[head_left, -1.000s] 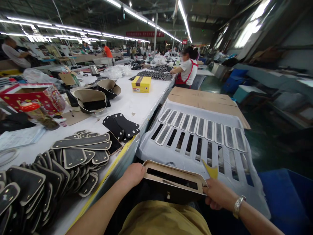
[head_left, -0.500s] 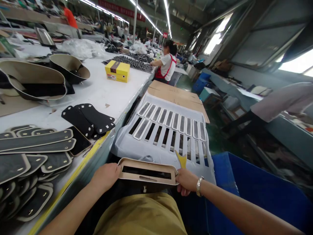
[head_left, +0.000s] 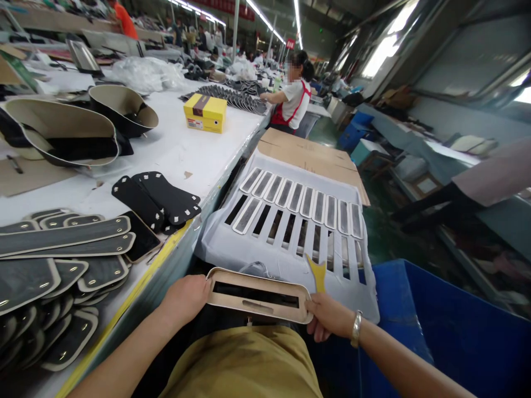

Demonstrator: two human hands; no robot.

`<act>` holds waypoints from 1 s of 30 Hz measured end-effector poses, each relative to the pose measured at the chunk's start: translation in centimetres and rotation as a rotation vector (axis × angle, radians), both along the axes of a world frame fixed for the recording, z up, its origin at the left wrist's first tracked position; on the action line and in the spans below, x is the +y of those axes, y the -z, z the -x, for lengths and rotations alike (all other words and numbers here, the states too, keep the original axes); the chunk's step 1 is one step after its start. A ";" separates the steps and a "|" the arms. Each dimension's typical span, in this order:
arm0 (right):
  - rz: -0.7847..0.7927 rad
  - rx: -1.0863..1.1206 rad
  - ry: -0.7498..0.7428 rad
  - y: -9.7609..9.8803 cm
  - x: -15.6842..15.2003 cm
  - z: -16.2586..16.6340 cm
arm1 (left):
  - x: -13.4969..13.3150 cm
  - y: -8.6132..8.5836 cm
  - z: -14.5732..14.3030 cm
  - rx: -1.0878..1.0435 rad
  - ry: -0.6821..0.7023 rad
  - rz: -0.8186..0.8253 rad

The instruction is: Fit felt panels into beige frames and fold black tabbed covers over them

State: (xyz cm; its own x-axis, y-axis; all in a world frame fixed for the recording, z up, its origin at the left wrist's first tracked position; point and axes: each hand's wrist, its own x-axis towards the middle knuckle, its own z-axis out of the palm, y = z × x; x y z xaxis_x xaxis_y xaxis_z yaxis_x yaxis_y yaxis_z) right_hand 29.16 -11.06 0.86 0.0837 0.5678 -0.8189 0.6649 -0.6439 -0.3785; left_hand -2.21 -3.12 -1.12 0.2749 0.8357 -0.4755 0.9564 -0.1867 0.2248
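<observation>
Hard to see the fingers: mostly tucked under the frame. Left hand wrapped shut on its left end, right hand wrapped shut on its right end. Held flat over the lap, just in front of the white sheet. Yellow tool sticking up by the right hand, its bottom hidden, so cannot tell whether gripped. Piles of black pieces cut off at the left edge.

Long white table on the left, blue bin on the right, cardboard past the sheet. Big work hall with strip lights up top. Another person at the table farther along.

Yellow box with a label too small to read. Red sign up high, too blurry to read.
</observation>
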 end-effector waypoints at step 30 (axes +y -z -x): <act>-0.487 -0.205 -0.337 0.3 -0.1 -0.9 | 0.7 -0.1 -0.8 -0.141 -0.003 -0.091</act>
